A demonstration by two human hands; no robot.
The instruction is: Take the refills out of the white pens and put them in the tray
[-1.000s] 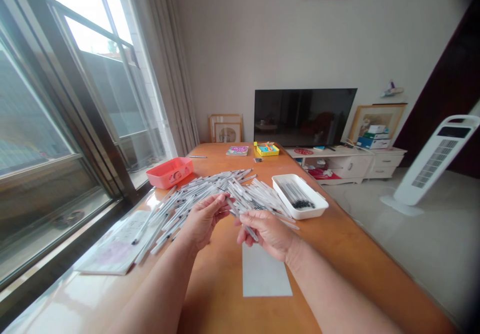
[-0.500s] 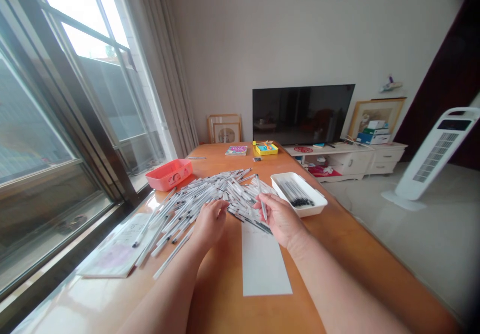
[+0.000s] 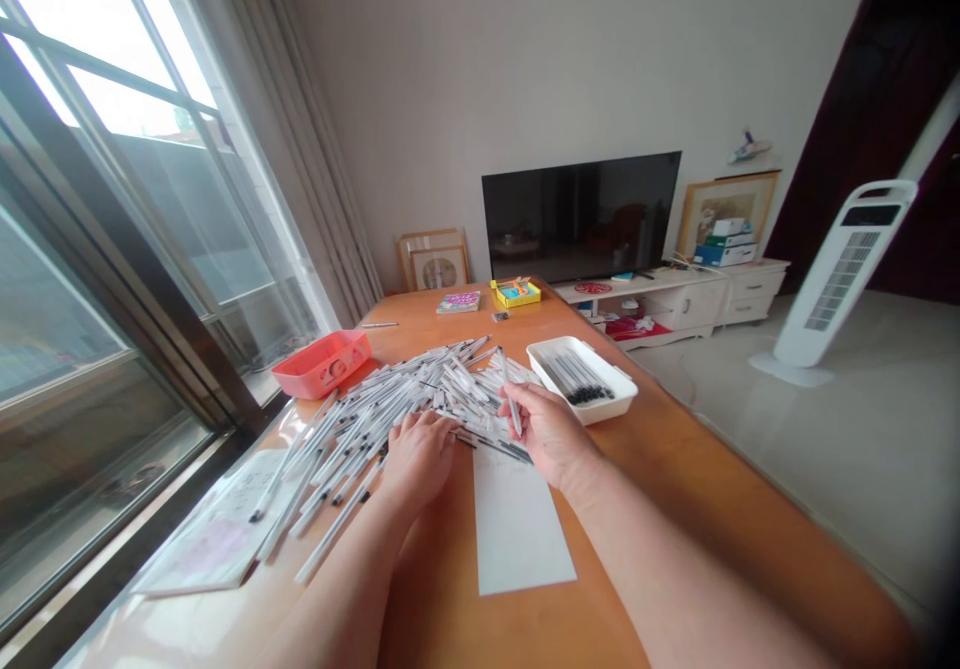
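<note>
My right hand (image 3: 551, 439) is closed on a slim pen (image 3: 505, 365), held nearly upright with its upper end leaning away from me. My left hand (image 3: 420, 454) lies palm down at the near edge of a loose pile of pens (image 3: 375, 404), many of them clear with black ends. Its fingers are stretched out over the pile, and what lies under them is hidden. Several thin dark pens or refills (image 3: 504, 446) lie between the hands, at the top of a white paper sheet (image 3: 523, 539). Just right of my right hand, a white tray (image 3: 611, 409) holds a row of black-ended pens.
A red plastic basket (image 3: 322, 374) stands left of the pile. A booklet (image 3: 202, 549) lies under some pens at the left. Farther back are another booklet (image 3: 458, 302) and a yellow box (image 3: 517, 299). The table's right edge drops to the floor; a window (image 3: 150, 199) borders the left.
My left hand has gone from curled fingers to a flatter, spread hand over the pens. My right hand still holds the pen. The view has turned slightly right.
</note>
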